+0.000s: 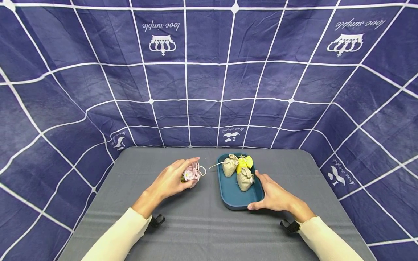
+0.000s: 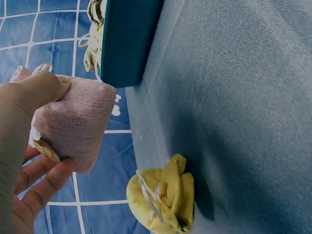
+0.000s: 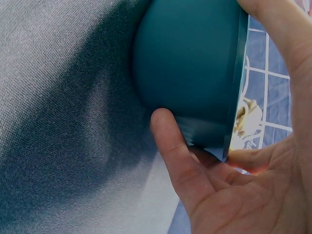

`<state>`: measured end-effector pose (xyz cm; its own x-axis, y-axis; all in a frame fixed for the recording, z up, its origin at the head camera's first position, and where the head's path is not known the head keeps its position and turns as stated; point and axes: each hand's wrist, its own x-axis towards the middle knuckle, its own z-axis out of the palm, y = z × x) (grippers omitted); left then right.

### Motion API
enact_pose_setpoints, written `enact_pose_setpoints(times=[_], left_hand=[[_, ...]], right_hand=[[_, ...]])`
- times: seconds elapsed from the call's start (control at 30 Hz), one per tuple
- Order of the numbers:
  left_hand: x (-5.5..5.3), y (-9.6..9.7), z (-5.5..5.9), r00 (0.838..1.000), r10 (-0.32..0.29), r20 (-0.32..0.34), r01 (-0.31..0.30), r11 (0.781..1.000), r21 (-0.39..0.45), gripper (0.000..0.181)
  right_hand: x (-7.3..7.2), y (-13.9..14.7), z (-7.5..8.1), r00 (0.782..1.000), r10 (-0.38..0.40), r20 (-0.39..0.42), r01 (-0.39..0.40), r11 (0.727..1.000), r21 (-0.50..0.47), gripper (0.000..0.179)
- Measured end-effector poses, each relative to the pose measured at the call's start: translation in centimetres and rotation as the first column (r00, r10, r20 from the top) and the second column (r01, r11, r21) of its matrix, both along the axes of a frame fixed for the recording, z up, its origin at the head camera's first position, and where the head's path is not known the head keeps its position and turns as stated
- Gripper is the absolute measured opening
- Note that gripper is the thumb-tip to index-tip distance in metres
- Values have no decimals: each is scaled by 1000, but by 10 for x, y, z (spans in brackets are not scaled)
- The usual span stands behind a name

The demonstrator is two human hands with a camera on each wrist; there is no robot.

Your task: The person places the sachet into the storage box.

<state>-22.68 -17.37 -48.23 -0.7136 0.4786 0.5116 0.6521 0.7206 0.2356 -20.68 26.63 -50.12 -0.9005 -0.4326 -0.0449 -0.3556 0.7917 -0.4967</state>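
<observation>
My left hand holds a pink drawstring pouch between thumb and fingers, above the table. White flowers decorate the pouch, and its pale cord loops out toward the right. Below it on the table sits a mustard-yellow pouch, mostly hidden by my hand in the head view. With thumb and fingers spread around its near right corner, my right hand grips a teal tray. Inside lie a beige pouch with a long cord, a bright yellow pouch and another beige pouch.
Grey cloth covers the table. A navy curtain with white grid lines rises behind it and along both sides. Black straps are worn at both wrists, by the cream sleeves.
</observation>
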Motion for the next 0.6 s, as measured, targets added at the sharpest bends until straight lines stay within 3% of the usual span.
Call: enact_pose_setpoints(times=[0.27, 0.6], left_hand=[[-4, 15, 4, 1000, -14, 23, 14, 1000, -6, 88], [-11, 37, 9, 999, -44, 5, 44, 999, 0, 88]], right_hand=[[-1, 2, 0, 1000, -5, -3, 5, 1000, 2, 151], [1, 1, 1, 999, 12, -42, -12, 1000, -2, 149]])
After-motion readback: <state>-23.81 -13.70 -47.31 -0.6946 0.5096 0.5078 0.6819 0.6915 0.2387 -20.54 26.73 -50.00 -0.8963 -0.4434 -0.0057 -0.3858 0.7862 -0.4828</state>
